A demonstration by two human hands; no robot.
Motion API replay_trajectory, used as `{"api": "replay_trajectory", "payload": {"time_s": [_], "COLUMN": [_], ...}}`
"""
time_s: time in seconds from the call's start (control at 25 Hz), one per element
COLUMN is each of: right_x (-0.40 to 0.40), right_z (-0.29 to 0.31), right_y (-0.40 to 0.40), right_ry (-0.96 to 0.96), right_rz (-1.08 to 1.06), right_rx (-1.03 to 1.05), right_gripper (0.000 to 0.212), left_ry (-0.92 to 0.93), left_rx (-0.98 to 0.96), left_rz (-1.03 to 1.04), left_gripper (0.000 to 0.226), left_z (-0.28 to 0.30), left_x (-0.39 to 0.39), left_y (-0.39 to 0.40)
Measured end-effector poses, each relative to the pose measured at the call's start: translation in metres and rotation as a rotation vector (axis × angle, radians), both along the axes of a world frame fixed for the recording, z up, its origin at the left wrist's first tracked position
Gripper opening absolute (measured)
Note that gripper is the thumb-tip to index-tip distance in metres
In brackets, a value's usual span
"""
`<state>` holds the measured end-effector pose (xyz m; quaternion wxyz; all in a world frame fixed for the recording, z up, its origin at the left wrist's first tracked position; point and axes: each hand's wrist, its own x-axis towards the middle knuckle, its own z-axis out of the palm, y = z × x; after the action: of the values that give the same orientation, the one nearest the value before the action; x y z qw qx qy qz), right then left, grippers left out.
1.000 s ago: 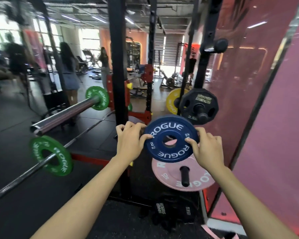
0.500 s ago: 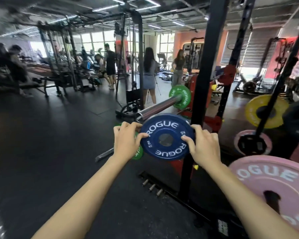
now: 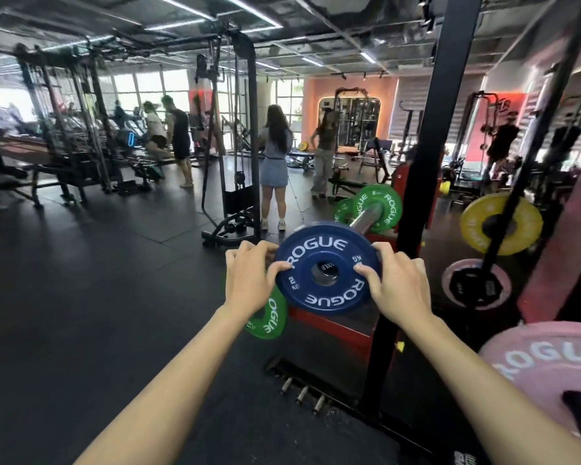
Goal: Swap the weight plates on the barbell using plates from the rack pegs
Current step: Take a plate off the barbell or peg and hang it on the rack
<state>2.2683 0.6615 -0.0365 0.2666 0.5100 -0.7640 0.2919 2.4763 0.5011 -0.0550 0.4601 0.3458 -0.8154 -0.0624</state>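
The blue plate (image 3: 327, 267) is gripped at its rim by both hands, the left hand (image 3: 249, 275) on one edge and the right hand (image 3: 396, 283) on the other, with fingers (image 3: 279, 267) curled over the face and thumbs pressed toward the hub. 1.0 s ago the plate was held just in front of the rack pegs, over the pink plate (image 3: 550, 370); since then it has been carried away from the rack and brought up to the barbell sleeve (image 3: 366, 218), whose steel end is now seen through the centre hole, directly between the fingers. Beyond the fingers a green plate (image 3: 379, 209) is already seated on the sleeve, and another green plate (image 3: 269, 317) shows just below the left hand. The plate appears lined up with the sleeve, so the loading step is judged to be starting; whether the hole has been threated onto the steel cannot be told.
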Motion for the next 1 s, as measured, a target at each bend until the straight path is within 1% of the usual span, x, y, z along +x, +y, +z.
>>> {"api": "replay_trajectory", "payload": {"time_s": [0.12, 0.36, 0.48, 0.64, 0.8, 1.0], "right_x": [0.003, 0.003, -0.001, -0.006, -0.009, -0.011], "right_z": [-0.001, 0.001, -0.005, -0.014, -0.015, -0.009], "right_y": [-0.012, -0.019, -0.019, -0.022, -0.029, -0.037], "right_ry": [-0.002, 0.049, 0.044, 0.034, 0.098, 0.088], "right_rz": [-0.056, -0.125, -0.180, -0.219, -0.239, -0.316], "right_rx": [0.043, 0.017, 0.037, 0.048, -0.005, 0.048], "right_gripper": [0.041, 0.041, 0.044, 0.046, 0.043, 0.045], "left_ry": [0.013, 0.025, 0.019, -0.025, -0.055, -0.072], "left_rx": [0.024, 0.053, 0.047, 0.021, 0.078, 0.098], "left_rz": [-0.046, -0.144, -0.188, -0.199, -0.195, -0.173], "left_gripper": [0.032, 0.034, 0.034, 0.034, 0.037, 0.040], "left_z": [-0.004, -0.013, -0.013, -0.012, -0.017, -0.020], "left_x": [-0.009, -0.026, -0.033, -0.042, -0.050, -0.062], "left_y": [-0.024, -0.051, -0.058, -0.068, -0.075, -0.077]}}
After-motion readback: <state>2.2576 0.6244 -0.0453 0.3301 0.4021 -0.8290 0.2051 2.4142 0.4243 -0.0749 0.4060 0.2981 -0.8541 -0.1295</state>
